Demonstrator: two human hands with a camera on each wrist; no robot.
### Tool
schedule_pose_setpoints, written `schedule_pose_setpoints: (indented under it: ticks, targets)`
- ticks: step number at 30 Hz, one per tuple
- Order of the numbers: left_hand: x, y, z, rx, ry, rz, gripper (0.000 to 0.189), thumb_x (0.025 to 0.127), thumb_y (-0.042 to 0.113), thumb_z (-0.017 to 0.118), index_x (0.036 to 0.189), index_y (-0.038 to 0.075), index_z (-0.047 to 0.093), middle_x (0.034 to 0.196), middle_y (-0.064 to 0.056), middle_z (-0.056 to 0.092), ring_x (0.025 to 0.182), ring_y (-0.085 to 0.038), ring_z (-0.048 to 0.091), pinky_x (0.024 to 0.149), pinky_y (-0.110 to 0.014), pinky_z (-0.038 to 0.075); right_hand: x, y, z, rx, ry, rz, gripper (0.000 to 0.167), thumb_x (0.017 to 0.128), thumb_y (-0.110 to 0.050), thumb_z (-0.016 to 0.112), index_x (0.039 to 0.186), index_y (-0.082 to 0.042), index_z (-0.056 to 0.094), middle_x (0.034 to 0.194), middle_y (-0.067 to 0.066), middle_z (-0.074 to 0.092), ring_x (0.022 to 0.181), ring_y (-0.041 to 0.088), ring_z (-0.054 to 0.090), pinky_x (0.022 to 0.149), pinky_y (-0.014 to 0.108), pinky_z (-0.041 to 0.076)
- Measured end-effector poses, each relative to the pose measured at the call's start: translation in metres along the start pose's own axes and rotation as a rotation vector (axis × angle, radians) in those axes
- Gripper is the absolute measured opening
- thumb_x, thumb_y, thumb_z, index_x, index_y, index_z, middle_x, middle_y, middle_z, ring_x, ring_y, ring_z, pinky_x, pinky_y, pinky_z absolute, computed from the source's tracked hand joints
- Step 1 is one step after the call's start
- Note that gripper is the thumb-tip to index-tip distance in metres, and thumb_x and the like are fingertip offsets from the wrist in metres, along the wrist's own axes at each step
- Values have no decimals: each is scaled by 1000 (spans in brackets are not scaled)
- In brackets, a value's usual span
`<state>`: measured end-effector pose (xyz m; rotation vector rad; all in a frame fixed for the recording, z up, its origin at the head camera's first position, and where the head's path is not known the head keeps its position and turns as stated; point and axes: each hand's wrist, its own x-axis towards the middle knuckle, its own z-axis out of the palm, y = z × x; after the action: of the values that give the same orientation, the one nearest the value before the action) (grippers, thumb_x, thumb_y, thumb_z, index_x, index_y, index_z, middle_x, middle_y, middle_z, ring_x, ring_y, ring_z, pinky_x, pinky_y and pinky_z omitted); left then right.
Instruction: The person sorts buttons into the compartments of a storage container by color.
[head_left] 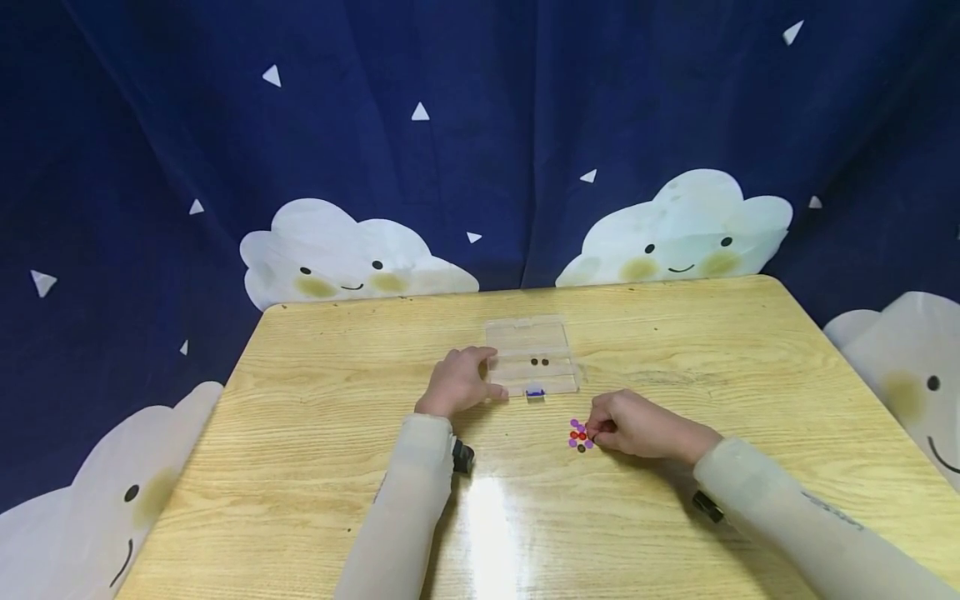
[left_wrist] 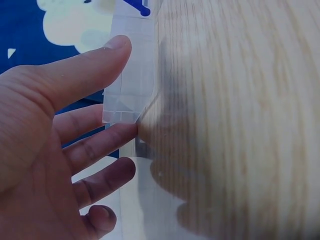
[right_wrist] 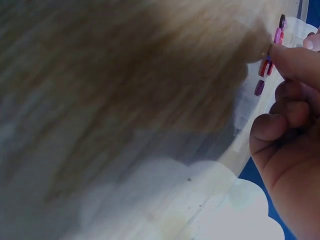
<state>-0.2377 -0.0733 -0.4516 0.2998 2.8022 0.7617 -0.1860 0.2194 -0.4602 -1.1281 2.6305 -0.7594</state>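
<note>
A shallow clear plastic box with a raised clear lid and a blue-marked front latch lies on the table. My left hand grips its left end, thumb along the front wall and fingers at the corner in the left wrist view. Two dark discs lie inside the box. Right of its front edge is a cluster of small discs: red ones, purple ones and a dark one. My right hand pinches a small disc at the cluster's right side, mostly hidden by the fingertips.
The wooden table runs back to a dark blue curtain printed with clouds and white triangles. Black straps sit at both wrists, over pale sleeves. Light glares on the table between the forearms.
</note>
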Motion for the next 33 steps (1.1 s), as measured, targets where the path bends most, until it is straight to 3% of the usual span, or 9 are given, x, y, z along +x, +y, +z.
schedule_pose_setpoints:
  ticks: [4, 11, 17, 26, 33]
  targets:
    - [1, 0, 1, 2, 1, 3, 76, 78, 42, 83, 145, 23, 52, 124, -1, 67, 117, -27, 57, 103, -47, 47, -2, 3, 0, 24, 16, 0, 17, 84, 2, 71, 77, -14, 72, 72, -9, 57, 66, -4, 44, 57, 16, 45]
    - [1, 1, 0, -10, -10, -4, 76, 79, 42, 82, 146, 23, 51, 127, -1, 66, 122, -29, 56, 105, -48, 46, -3, 4, -5, 49, 11, 87, 16, 87, -1, 71, 80, -16, 73, 78, -8, 61, 69, -1, 47, 61, 17, 45]
    - [-1, 2, 0, -11, 2, -5, 77, 78, 40, 83, 146, 22, 52, 124, -2, 66, 122, -30, 55, 106, -49, 45, 0, 3, -7, 40, 48, 74, 14, 86, -1, 72, 84, -15, 76, 83, -6, 67, 75, -2, 56, 65, 18, 51]
    - [-3, 3, 2, -27, 2, -3, 77, 79, 40, 83, 146, 23, 51, 125, -1, 66, 124, -30, 51, 107, -50, 44, 1, 5, -7, 49, 68, 94, 14, 87, -2, 72, 83, -15, 75, 81, -6, 65, 71, -4, 54, 61, 18, 50]
    - [-4, 2, 2, -36, 2, -22, 77, 79, 39, 83, 146, 24, 51, 132, -2, 63, 126, -29, 49, 107, -51, 44, 4, 3, -10, 139, 56, 145, 14, 88, 0, 68, 83, -12, 74, 82, -3, 64, 67, 0, 57, 57, 19, 50]
